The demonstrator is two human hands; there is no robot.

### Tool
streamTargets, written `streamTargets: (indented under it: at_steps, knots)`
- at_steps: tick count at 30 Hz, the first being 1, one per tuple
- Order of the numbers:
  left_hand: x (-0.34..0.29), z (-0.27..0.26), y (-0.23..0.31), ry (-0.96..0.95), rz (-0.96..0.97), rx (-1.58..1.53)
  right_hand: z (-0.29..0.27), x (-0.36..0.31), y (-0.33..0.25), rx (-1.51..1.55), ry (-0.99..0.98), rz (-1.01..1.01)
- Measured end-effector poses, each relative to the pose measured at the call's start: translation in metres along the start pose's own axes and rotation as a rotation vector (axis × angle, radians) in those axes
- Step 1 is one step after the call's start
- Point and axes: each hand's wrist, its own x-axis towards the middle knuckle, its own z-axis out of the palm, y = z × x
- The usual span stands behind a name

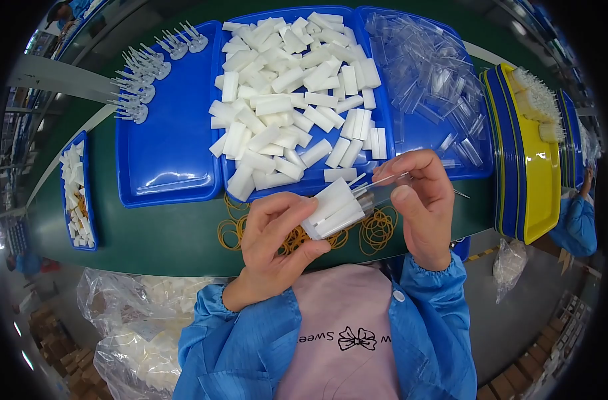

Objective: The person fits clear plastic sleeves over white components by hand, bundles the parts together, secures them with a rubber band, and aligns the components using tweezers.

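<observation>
At the center of the frame, my left hand (pixel 275 235) grips a bundle of white blocks (pixel 335 210) between thumb and fingers, the bundle tilted above a green table (pixel 164 233). Just to its right, my right hand (pixel 424 203) is raised with curled fingers; a thin rod (pixel 389 179) runs from beside the bundle to its fingertips, though I cannot tell whether they pinch it. Tan rubber bands (pixel 378 230) lie in loops on the table beneath my hands.

Across the top, three blue trays stand side by side. The left tray (pixel 177 140) carries clusters of white pronged pieces (pixel 142 70) along its upper left edge; the middle tray (pixel 377 162) is heaped with loose white blocks (pixel 270 103); the right tray (pixel 420 147) holds a pile of clear plastic pieces (pixel 427 67). A small blue tray (pixel 82 249) of white pieces sits at the far left. At right, a yellow tray (pixel 542 180) tops a stack, with thin white rods (pixel 536 100) bunched at its upper end.

My blue sleeves frame a pink shirt (pixel 344 313) at bottom center, clear plastic bags (pixel 140 347) fill the lower left, and a person in blue (pixel 577 223) appears at the right edge.
</observation>
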Motion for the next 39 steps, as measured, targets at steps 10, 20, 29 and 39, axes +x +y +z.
streamTargets:
  at_steps: [10, 20, 29, 39]
  knots:
    - [0.009, 0.002, 0.009, -0.167, -0.038, 0.058, 0.0, -0.003, 0.002, -0.157, 0.059, -0.114]
    - [0.004, 0.004, -0.001, -0.174, -0.067, -0.073, -0.009, 0.002, -0.001, -0.046, -0.035, 0.025]
    - [0.008, 0.002, 0.004, -0.241, -0.096, -0.043, -0.002, -0.002, -0.004, -0.216, -0.01, -0.162]
    - [0.008, 0.004, -0.001, -0.21, -0.079, -0.112, 0.001, 0.001, -0.002, -0.091, -0.008, -0.135]
